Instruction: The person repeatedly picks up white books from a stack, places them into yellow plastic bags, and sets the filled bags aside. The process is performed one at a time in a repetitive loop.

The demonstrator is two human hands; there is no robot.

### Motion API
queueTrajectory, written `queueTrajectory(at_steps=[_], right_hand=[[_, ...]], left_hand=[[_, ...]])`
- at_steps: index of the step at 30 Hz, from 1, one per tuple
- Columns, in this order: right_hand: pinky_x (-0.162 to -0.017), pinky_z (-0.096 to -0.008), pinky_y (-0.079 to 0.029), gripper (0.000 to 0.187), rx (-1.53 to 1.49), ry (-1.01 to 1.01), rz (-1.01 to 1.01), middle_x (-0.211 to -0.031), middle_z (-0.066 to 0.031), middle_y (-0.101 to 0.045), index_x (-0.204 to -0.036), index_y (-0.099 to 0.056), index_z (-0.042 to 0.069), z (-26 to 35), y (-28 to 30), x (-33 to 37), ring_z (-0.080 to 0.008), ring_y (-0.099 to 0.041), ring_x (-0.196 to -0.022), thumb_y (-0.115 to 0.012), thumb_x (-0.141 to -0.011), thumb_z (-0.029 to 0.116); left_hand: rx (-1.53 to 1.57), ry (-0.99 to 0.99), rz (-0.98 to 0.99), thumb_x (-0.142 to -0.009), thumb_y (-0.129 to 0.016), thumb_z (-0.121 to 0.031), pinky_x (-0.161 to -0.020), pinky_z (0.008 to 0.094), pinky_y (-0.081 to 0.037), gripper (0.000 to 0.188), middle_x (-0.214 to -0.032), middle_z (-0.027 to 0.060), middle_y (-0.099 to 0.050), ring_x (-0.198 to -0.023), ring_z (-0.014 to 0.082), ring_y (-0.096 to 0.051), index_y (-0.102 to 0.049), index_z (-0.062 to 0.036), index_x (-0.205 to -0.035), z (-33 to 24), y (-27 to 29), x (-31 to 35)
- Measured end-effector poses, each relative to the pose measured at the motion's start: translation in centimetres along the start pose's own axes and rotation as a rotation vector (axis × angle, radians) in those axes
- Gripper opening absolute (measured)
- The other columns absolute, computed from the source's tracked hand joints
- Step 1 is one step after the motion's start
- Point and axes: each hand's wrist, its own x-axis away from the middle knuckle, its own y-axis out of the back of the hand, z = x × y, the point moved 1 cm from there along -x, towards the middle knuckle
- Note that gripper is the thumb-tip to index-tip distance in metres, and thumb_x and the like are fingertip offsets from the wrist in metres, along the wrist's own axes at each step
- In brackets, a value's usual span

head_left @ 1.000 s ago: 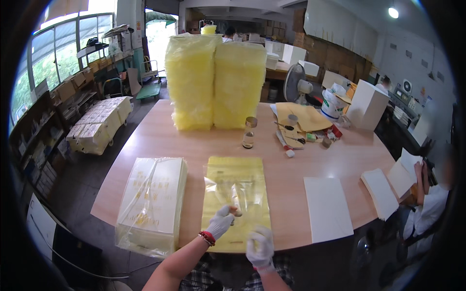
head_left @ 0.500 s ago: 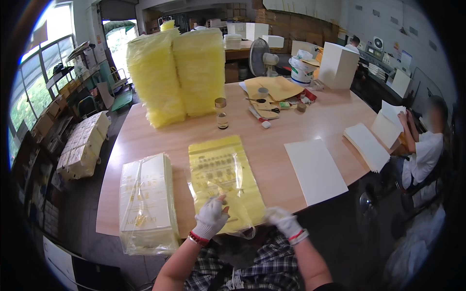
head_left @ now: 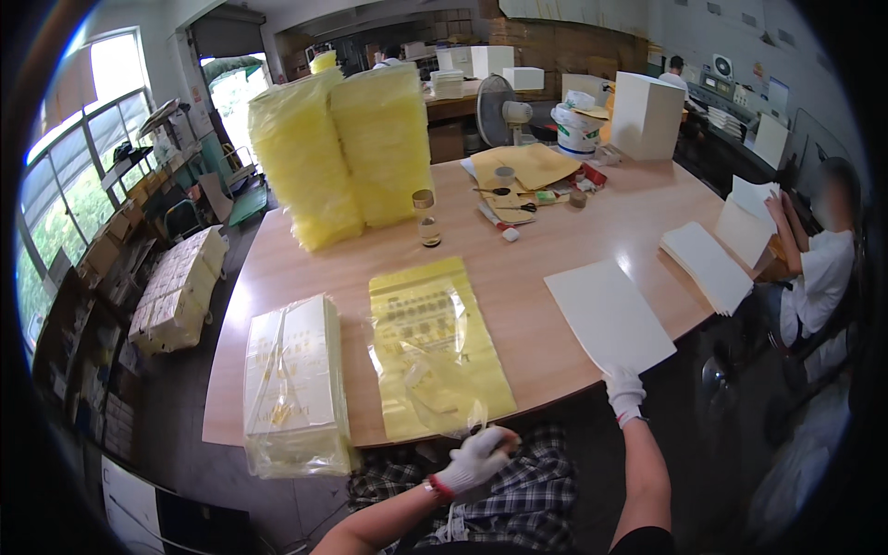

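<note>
My right hand (head_left: 625, 393), in a white fingertip-less glove, is closed on the near edge of a flat white rectangular sheet or thin board (head_left: 610, 310) on the table. My left hand (head_left: 481, 460), gloved the same way, is just off the table's front edge, by the lower end of a yellow printed plastic bag (head_left: 439, 342). Its bare fingertips point right, loosely bent and apart, and no object shows in them. A clear plastic flap stands up at the bag's near end. Left of the bag lies a plastic-wrapped stack of white printed books (head_left: 291, 370).
Tall stacks of yellow plastic bags (head_left: 384, 143) stand at the back left, beside tape rolls (head_left: 425, 217). Brown paper, scissors (head_left: 518, 207), a fan (head_left: 497, 111) and a white bucket (head_left: 575, 129) lie beyond. Rightward, a seated person (head_left: 819, 268) handles white sheets near a fanned pile (head_left: 708, 266).
My right hand has moved right from the bag to the white sheet's near edge. My left hand has left the bag's surface, coming nearer and rightward. The view has shifted slightly.
</note>
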Motion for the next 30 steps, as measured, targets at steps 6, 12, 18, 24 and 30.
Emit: queueTrajectory(at_steps=[6,12,18,24,30], right_hand=[[-0.069,-0.0450,-0.046,0.027,-0.068,0.304,0.314,-0.089,-0.0136,-0.061,-0.090,-0.059,0.012,11.2,5.0,5.3,-0.0345,-0.058,-0.082,-0.053,-0.081,0.037],[-0.080,-0.0371,-0.047,0.028,-0.555,0.024,-0.011,-0.096,-0.0120,-0.063,-0.094,-0.062,0.005,3.3,4.1,7.6,-0.0266,-0.059,-0.089,-0.061,-0.082,0.031],[-0.078,-0.0323,-0.047,0.047,-1.623,-0.572,0.228,-0.105,-0.0089,-0.059,-0.113,-0.052,0.001,11.0,-0.7,11.4,-0.0158,-0.056,-0.088,-0.044,-0.091,0.041],[-0.066,-0.0284,-0.049,0.033,-1.416,-0.462,0.043,-0.092,-0.0097,-0.063,-0.101,-0.058,-0.004,15.7,-1.4,11.9,-0.0161,-0.060,-0.077,-0.066,-0.077,0.018],[-0.067,-0.0322,-0.052,0.037,-1.034,0.101,0.018,-0.091,-0.0141,-0.063,-0.107,-0.055,-0.001,15.5,7.1,12.7,-0.0230,-0.063,-0.075,-0.064,-0.072,0.005]], left_hand=[[1.535,0.805,0.311,-0.089,-0.051,-0.030,-0.100,0.0388,-0.035,0.045,-0.118,0.0064,-0.054,-0.109,0.0282,-0.050,-0.041,-0.0042,-0.125,9.5,-7.0,-6.0],[0.839,0.552,0.203,-0.078,-0.049,-0.010,-0.082,0.0283,-0.044,0.041,-0.103,0.0067,-0.056,-0.091,0.0176,-0.054,-0.048,-0.0016,-0.118,7.0,-2.1,-3.5],[-0.545,0.343,0.173,-0.070,-0.058,-0.038,-0.093,0.0451,-0.037,0.072,-0.121,0.0273,-0.044,-0.115,0.0407,-0.043,-0.034,0.0010,-0.124,2.5,-4.4,-1.3],[-0.451,0.102,0.299,-0.072,-0.060,-0.031,-0.096,0.0443,-0.038,0.066,-0.134,0.0255,-0.031,-0.121,0.0384,-0.037,-0.038,-0.0033,-0.127,-0.2,-1.5,-0.4],[-0.966,-0.156,-0.774,-0.068,-0.067,-0.026,-0.101,0.0444,-0.029,0.059,-0.130,0.0184,-0.042,-0.114,0.0360,-0.046,-0.048,-0.0076,-0.121,-4.2,12.0,-2.1]])
